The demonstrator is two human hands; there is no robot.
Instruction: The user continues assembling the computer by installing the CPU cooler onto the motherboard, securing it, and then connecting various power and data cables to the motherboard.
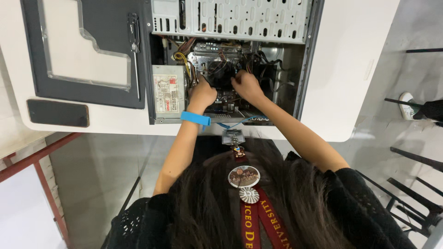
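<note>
Both hands' grip, left hand (pixel 202 93) and right hand (pixel 245 85), closes on the black cooler fan (pixel 221 74).

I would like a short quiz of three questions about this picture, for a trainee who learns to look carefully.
1. True or false: both hands reach inside the open grey metal computer case.
2. Which wrist wears the blue band? A) left B) right
3. Fill in: the long black-handled screwdriver lies on the dark ____ panel with a clear window.

Key:
1. True: the left hand and the right hand are both at the round black cooling fan.
2. A
3. side; the dark side panel rests on the white table, left of the case.
</note>
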